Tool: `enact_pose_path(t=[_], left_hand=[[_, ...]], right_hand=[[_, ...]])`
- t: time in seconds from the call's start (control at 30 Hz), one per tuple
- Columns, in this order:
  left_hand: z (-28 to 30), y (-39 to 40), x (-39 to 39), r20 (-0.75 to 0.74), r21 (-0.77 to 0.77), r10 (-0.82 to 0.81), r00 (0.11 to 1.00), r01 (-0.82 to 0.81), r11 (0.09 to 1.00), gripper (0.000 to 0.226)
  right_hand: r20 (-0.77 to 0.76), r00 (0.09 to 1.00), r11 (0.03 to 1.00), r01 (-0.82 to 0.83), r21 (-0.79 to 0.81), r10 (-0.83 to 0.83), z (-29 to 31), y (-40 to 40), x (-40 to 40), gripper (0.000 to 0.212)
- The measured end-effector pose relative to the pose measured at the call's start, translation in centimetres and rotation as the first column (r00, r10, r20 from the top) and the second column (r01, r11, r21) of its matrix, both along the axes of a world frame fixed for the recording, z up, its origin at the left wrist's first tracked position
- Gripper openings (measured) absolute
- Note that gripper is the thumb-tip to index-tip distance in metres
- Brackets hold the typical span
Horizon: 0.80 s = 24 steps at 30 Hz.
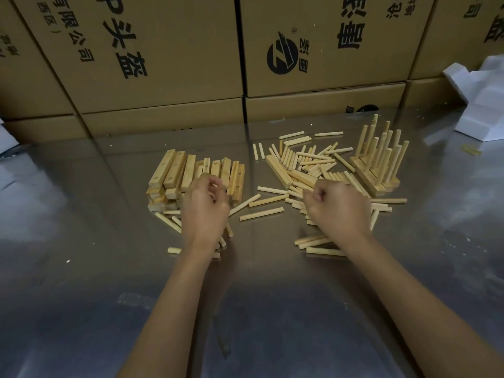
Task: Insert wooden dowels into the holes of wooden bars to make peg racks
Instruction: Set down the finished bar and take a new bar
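Over the worktop (81,241), the left hand (205,211) curls empty-looking beside the stacked bars (191,178); the right hand (336,207) is fisted above loose dowels (308,162), its contents hidden. Likely a pick-up step: next, take one bar and one dowel and line peg to hole.

Pale wooden bars (174,175), drilled with holes, lie stacked in a heap left of the table's centre. Loose dowels (308,162) lie scattered flat to the right and toward the near edge. Finished peg racks (381,162), dowels upright, stand furthest right.
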<state>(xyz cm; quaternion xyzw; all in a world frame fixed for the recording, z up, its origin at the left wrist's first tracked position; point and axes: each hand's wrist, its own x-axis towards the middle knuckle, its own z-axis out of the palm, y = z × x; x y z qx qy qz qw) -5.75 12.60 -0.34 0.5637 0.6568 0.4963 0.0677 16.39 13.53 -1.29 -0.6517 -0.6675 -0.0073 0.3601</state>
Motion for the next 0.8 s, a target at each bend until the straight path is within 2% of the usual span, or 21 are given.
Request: enact_pose_path(t=[0.07, 0.17, 0.27, 0.33, 0.4, 0.5, 0.7, 0.8], left_hand=[[-0.3, 0.1, -0.6, -0.12, -0.002, 0.047, 0.992, -0.047, 0.999, 0.019], [-0.8, 0.3, -0.3, -0.286, 0.005, 0.016, 0.958, -0.015, 1.0, 0.019], [-1.5, 0.9, 0.7, -0.53, -0.089, -0.029, 0.847, -0.022, 0.996, 0.031], [-1.9, 1.3, 1.0, -0.616, -0.153, -0.057, 0.786, -0.048, 0.987, 0.036], [-2.2, 1.4, 0.9, -0.627, -0.179, -0.072, 0.775, -0.053, 0.982, 0.037], [-2.3, 1.4, 0.8, -0.62, -0.184, -0.08, 0.781, -0.046, 0.982, 0.037], [-2.2, 1.4, 0.5, -0.588, -0.22, -0.111, 0.801, -0.027, 0.975, 0.037], [-2.2, 1.3, 0.5, -0.57, -0.228, -0.126, 0.812, -0.009, 0.974, 0.037]], right_hand=[[0.024, 0.997, 0.998, -0.069, -0.01, 0.069, -0.4, -0.4, -1.1, 0.039], [0.031, 0.993, 0.993, -0.117, -0.012, 0.118, -0.6, -0.8, -2.0, 0.042], [0.023, 0.992, 0.992, -0.123, -0.023, 0.123, -0.7, -0.9, -2.4, 0.038], [0.012, 0.989, 0.989, -0.145, 0.016, 0.145, -0.6, -0.9, -2.5, 0.029], [0.023, 0.988, 0.986, -0.151, 0.07, 0.15, -0.5, -0.6, -2.2, 0.015], [0.073, 0.995, 0.994, -0.077, 0.072, 0.071, -0.4, 1.3, -1.8, 0.018], [0.22, 0.975, 0.976, 0.023, -0.215, 0.026, 0.1, 7.7, -3.7, 0.036], [0.281, 0.96, 0.953, 0.083, -0.291, 0.003, 0.3, 9.5, -4.5, 0.038]])
